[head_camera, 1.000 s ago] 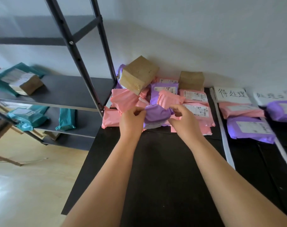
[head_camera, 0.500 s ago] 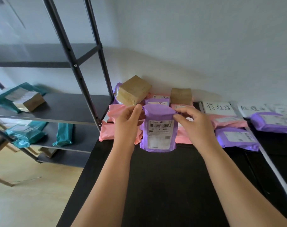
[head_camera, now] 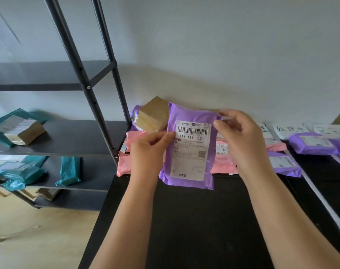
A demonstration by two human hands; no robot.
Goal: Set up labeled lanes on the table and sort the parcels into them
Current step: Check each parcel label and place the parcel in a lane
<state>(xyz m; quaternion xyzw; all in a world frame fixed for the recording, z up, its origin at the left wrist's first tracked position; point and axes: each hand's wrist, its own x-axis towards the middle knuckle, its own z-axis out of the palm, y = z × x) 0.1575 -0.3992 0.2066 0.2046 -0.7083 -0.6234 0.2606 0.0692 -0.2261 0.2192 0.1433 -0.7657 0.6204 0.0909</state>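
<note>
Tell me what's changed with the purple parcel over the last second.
Both hands raised the purple parcel off the pink parcels and turned its shipping label toward the camera. The left hand and right hand kept gripping its edges. The pink parcels, brown box and lane signs stayed put.

behind the held purple parcel (head_camera: 190,148) the pink parcels (head_camera: 223,166) are mostly hidden. right of it, the right hand (head_camera: 242,140) covers the first lane sign (head_camera: 263,130) but one character; the farthest sign (head_camera: 332,131) is blurred, unreadable. the parcel's own small print is too fine to read.
</note>
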